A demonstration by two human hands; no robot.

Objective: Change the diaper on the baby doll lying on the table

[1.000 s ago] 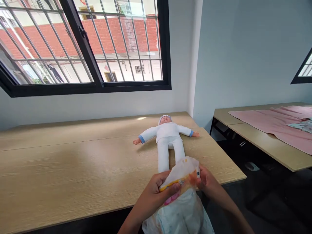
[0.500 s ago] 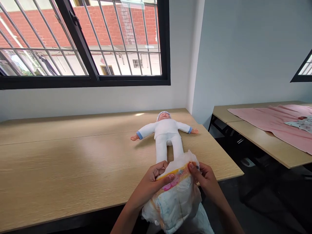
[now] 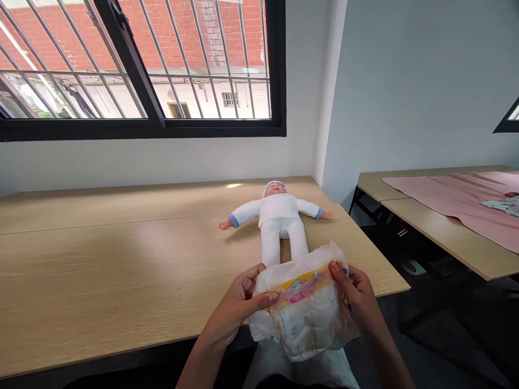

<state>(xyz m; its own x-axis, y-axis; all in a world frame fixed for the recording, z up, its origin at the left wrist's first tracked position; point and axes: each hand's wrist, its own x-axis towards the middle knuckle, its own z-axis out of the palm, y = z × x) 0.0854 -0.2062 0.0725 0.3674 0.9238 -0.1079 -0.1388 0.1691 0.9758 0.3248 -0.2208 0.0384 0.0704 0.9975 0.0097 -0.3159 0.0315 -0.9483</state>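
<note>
A white diaper (image 3: pixel 312 313) with a yellow and pink printed waistband is stretched between my two hands, above the table's front edge. My left hand (image 3: pixel 243 302) pinches its left side, thumb on the front of the band. On the other side, my right hand (image 3: pixel 353 294) grips the upper right corner between thumb and fingers. Just beyond the diaper, a baby doll (image 3: pixel 279 219) in white clothes and a cap lies on its back, arms spread, legs towards me. The diaper hides the doll's feet.
The doll lies on a wooden table (image 3: pixel 121 270) against the wall below a barred window (image 3: pixel 203 59). Across a gap on the right stands another table (image 3: pixel 438 227) with a pink cloth (image 3: pixel 454 200) and a patterned item (image 3: pixel 505 205) on it.
Both hands have moved apart and slightly up, spreading the diaper wider, so its printed band faces me more fully. The camera view has shifted slightly.
</note>
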